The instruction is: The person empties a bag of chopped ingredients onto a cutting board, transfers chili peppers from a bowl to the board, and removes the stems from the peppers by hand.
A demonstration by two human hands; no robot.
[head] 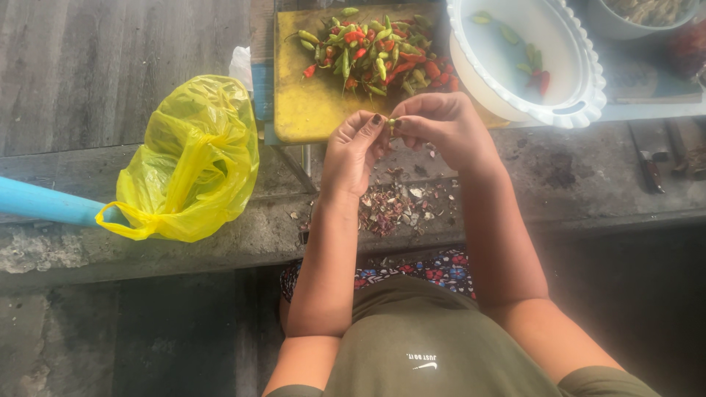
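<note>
Where both hands [397,136] pinch: small green chili [392,123].

A rough outdoor cooking spot — concrete ledge [147,242], chopping board [309,110] heaped with chillies [375,51], white basin [581,95].

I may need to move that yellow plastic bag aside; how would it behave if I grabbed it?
The yellow bag looks thin and crinkled, so probably floppy and light. It sags open in loose folds, so it would likely collapse when lifted. Its knotted corner by the blue pipe may snag.
</note>
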